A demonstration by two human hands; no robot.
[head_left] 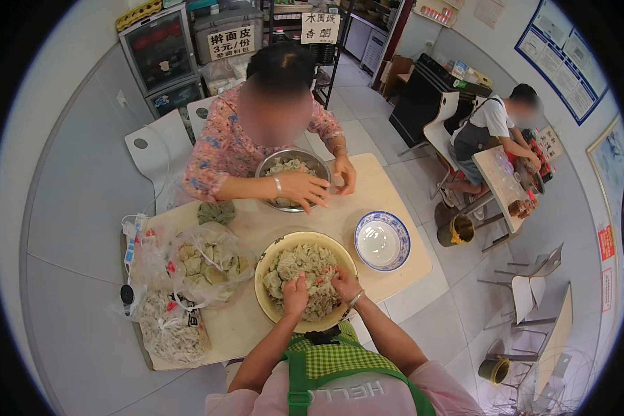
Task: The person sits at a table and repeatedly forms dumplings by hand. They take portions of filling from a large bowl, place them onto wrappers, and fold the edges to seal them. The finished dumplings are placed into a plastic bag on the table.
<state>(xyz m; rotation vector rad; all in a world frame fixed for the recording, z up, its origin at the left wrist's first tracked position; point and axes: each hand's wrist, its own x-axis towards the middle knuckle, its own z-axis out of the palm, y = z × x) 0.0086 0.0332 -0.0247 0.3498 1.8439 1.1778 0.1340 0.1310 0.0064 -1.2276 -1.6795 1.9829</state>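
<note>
A cream enamel bowl (259,277) with a dark rim stands at the table's near edge, full of crumbly, grey-green shredded dough (305,262). My left hand (296,294) is in the bowl, its fingers closed on some of the dough at the near left. On the right side of the bowl, my right hand (347,284) has its fingers curled into the same dough, their tips partly hidden. A bracelet circles my right wrist. Just right of the bowl is a blue-and-white bowl (383,240) with clear liquid.
Across the table (256,223), another person's hands (305,188) are at a steel bowl (262,163) of similar dough. Plastic bags (211,263) of pale dough pieces and a power strip (129,243) lie left. Another person (496,121) works at a small table, far right.
</note>
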